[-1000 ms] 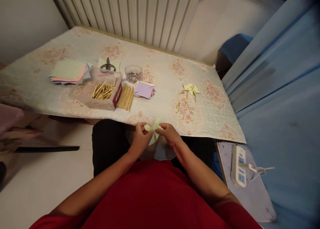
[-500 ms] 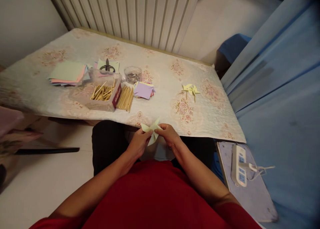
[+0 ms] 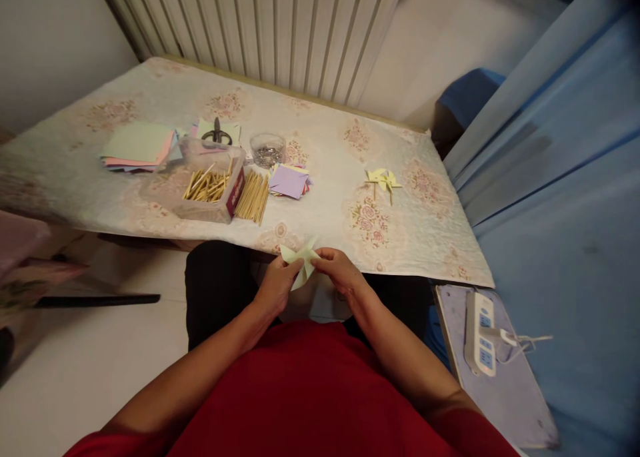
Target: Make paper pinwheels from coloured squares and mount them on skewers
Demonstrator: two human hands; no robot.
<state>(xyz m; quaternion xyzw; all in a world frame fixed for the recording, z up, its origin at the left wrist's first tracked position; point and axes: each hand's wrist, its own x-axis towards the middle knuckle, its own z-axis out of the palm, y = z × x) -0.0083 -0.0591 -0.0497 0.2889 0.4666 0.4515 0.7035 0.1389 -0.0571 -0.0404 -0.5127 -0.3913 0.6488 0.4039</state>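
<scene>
A pale green paper pinwheel (image 3: pixel 303 278) is held over my lap, just off the front edge of the table. My left hand (image 3: pixel 277 280) pinches it from the left, thumb near its middle. From the right, my right hand (image 3: pixel 339 268) grips it between thumb and fingers. Whether a pin sits at its centre is too small to tell. Beyond my hands lie a stack of small cut paper squares (image 3: pixel 289 181), headed by a purple one, and a bundle of thin wooden sticks (image 3: pixel 253 197). Two yellow paper pinwheels (image 3: pixel 383 178) on sticks rest farther right.
A clear plastic box (image 3: pixel 205 210) of sticks stands on the flowered tablecloth (image 3: pixel 325 210). Behind it are scissors (image 3: pixel 217 134) and a round tub of pins (image 3: pixel 268 152). Larger coloured paper (image 3: pixel 137 144) is stacked left. A power strip (image 3: pixel 481 334) lies at lower right.
My right thumb has shifted slightly away from the middle of the pinwheel, and the pinwheel has tilted a little. Both hands still hold it. The table things stay put.
</scene>
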